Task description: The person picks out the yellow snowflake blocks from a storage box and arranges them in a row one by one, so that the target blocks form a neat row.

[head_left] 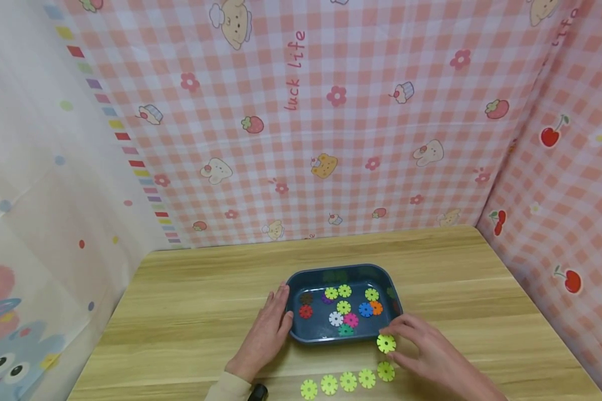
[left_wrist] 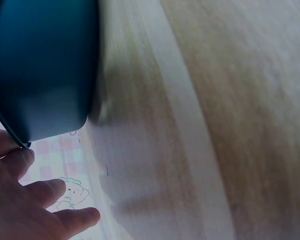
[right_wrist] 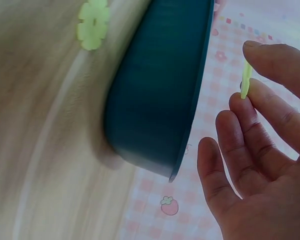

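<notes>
A dark teal tray (head_left: 311, 340) holds several notched plastic discs, among them a red disc (head_left: 305, 311), a white disc (head_left: 336, 318), a blue disc (head_left: 365, 309) and a yellow-green disc (head_left: 343, 307). Against the tray's left side rests my left hand (head_left: 263, 328), its fingers fairly straight; in the left wrist view fingers lie by the tray's rim (left_wrist: 20, 142). Between thumb and fingertips, my right hand (head_left: 426, 348) pinches a yellow-green notched disc (head_left: 386, 343) just outside the tray's near right corner. The right wrist view shows this disc (right_wrist: 246, 80) edge-on.
Along the table (head_left: 205, 312) in front of the tray runs a row of several yellow-green discs (head_left: 348, 381), the rightmost disc (head_left: 386, 371) close below my right hand. Behind the table hangs a pink checked cloth (head_left: 281, 139), with more cloth at both sides.
</notes>
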`<state>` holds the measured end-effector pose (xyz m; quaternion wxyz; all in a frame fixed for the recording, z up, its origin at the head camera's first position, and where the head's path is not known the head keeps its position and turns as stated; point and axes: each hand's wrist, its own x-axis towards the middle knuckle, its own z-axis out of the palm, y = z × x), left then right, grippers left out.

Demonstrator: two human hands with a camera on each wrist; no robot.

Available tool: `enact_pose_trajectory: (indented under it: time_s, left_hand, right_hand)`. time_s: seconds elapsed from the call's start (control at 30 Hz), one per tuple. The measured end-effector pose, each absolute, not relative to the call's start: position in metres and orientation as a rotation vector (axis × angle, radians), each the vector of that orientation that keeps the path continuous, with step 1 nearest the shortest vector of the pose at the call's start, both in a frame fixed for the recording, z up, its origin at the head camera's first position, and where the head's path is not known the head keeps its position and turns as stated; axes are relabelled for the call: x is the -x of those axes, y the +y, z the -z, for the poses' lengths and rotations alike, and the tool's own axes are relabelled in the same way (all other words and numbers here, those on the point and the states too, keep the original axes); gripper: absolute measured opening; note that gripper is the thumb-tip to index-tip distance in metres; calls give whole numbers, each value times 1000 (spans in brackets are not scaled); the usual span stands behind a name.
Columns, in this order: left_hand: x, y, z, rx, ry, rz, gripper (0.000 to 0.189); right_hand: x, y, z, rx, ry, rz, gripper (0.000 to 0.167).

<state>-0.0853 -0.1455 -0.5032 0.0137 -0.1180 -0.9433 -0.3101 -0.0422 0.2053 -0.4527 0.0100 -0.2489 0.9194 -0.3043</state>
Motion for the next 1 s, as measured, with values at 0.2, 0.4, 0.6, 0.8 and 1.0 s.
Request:
enact_pose_trajectory:
  time_s: [0.2, 0.4, 0.6, 0.8, 1.0]
  left_hand:
    - [86, -145, 503, 360, -2948, 969, 58]
    - [86, -145, 504, 356, -2949, 960, 58]
    - [85, -144, 503, 355, -2945, 969, 58]
    - [85, -145, 505, 358, -2938, 965, 58]
    - [86, -145, 506, 353, -2944, 969, 58]
  right_hand:
    - [37, 214, 455, 755, 2835, 948, 31]
    - [34, 219, 457, 741, 2808, 925, 32]
    - [31, 227, 464, 823, 2828, 940, 31]
    - [30, 234, 470, 827, 2790, 961, 29]
    - [31, 239, 476, 795, 2727, 946, 29]
